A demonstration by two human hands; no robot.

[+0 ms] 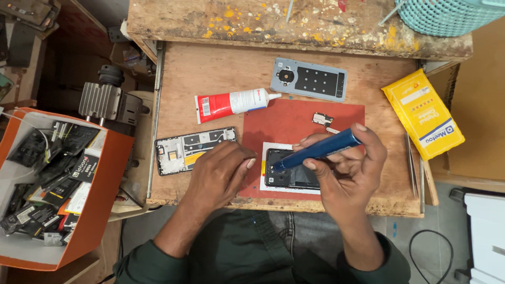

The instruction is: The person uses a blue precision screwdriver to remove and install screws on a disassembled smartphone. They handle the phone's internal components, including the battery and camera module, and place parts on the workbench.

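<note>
Right hand (347, 168) grips blue screwdriver (318, 150), tip hidden on opened phone (289, 173); left hand (218, 173), empty, presses phone's edge, covering it.

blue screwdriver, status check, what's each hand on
Right hand grips blue screwdriver, tip down on opened phone. Left hand rests beside it. Nothing blocking.

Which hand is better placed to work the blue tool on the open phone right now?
Right, most likely. The right hand already grips the blue tool, tip down on the open phone. The left hand rests flat at the phone's left edge, seemingly steadying it.
</note>
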